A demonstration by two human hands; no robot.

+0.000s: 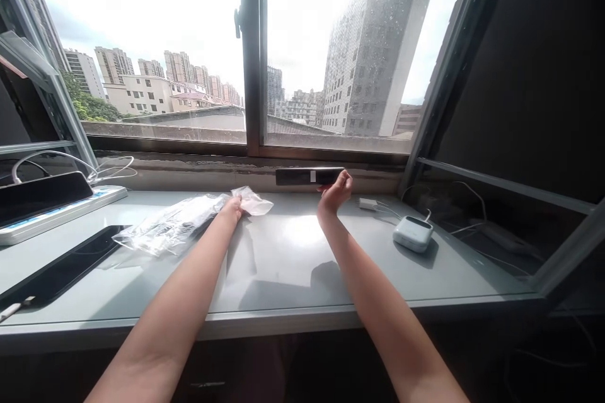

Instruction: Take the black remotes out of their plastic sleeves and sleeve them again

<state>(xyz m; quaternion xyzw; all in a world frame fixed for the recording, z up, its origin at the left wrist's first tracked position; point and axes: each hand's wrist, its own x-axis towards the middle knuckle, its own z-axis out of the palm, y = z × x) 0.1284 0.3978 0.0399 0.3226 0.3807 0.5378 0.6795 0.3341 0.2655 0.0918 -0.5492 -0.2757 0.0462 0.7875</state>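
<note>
My left hand [233,204] is closed on a thin, whitish translucent plastic bag [254,203] at the middle of the desk. Just left of it lies a crinkled clear plastic package [172,221], its contents hard to make out. My right hand [338,191] grips the right end of a flat black slab [293,176] with a small white patch on it. This slab is held up level near the window wall, above the desk's back edge; whether it is a phone or a case I cannot tell.
On the left, a black tablet-like panel [70,264] lies flat beside a white power strip [111,192] with a dark phone-like device [47,196] on it. A small pale-blue rounded device [413,234] and a white charger plug [367,203] sit right. Metal frame bars [501,186] flank the desk [283,271].
</note>
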